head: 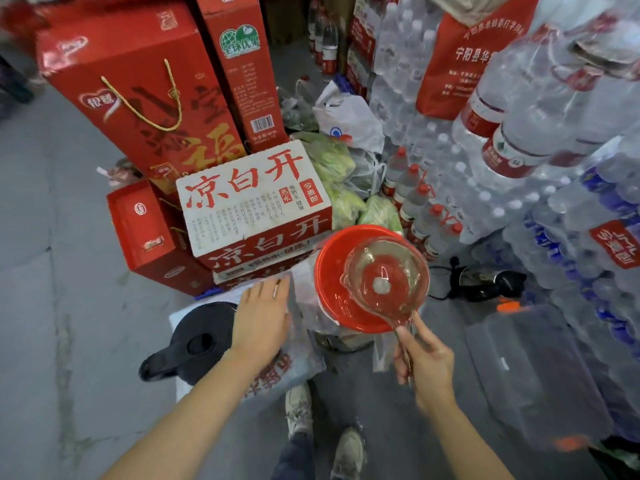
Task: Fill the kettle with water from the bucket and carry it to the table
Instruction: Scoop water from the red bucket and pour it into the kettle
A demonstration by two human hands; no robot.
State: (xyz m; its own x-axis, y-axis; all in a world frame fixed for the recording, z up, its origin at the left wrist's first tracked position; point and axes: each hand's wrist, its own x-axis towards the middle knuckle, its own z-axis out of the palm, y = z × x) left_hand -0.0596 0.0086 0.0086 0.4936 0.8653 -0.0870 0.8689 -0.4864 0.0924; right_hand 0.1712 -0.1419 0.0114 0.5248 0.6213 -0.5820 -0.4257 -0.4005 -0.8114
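Gripping the thin handle of a clear ladle (384,277), the right hand (424,355) sits at about five o'clock from the red bucket (332,289), its fingers curled around the handle while the ladle's transparent bowl hangs over the bucket's open mouth. Whether the bowl holds water cannot be told. The left hand (261,317) is flat and relaxed, fingers stretched out and holding nothing, palm down just beside the bucket at its nine o'clock, over a pale plastic bag (294,368) with red print. The black kettle (194,344) stands at eight o'clock from the bucket, partly under the left wrist, its lid area and spout facing the lower left. At twelve o'clock from the bucket lies a white and red carton (252,199) with large red characters, and beyond it, at eleven o'clock, lean tall red gift boxes (138,95) with a gold cord handle. Shrink-wrapped packs of water bottles (519,133) are stacked from one to three o'clock. A black appliance with a cord (485,282) rests on the floor at three o'clock, near the bucket. Two pale shoes (322,427) show at six o'clock on the grey concrete floor (52,271).
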